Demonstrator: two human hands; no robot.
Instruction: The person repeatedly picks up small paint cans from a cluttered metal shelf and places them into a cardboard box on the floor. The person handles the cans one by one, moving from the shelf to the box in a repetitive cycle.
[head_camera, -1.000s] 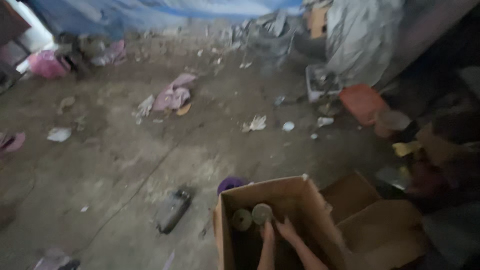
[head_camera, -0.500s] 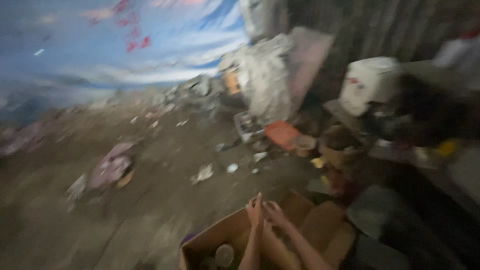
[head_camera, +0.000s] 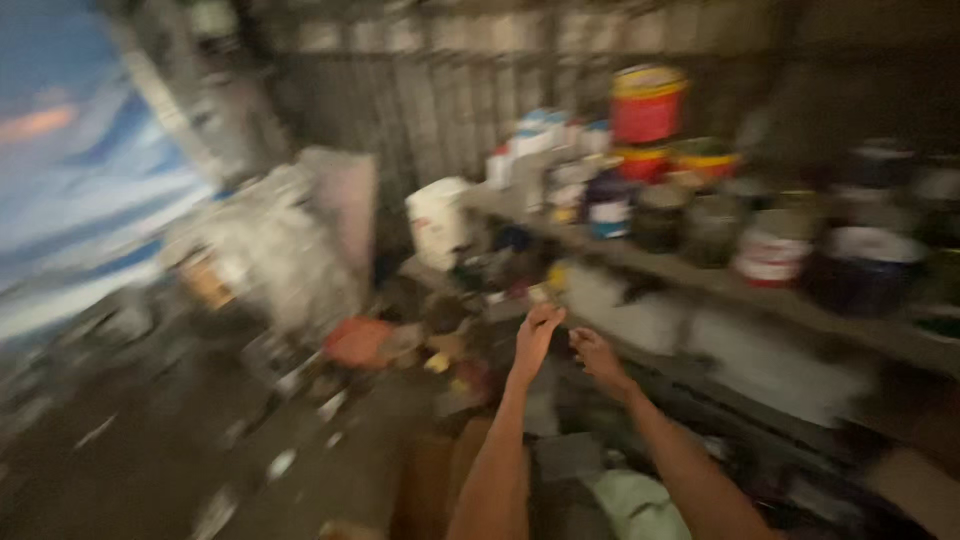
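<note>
Both hands rose empty toward the shelf (head_camera: 700, 275): left hand (head_camera: 537, 335) loosely curled, right hand (head_camera: 596, 352) unclenched, nearest the paint tins (head_camera: 660, 215).

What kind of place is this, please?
Probably a storage shed or workshop. A long shelf holds many paint cans, the wall looks like corrugated metal, and rubbish lies on the dirt floor.
</note>
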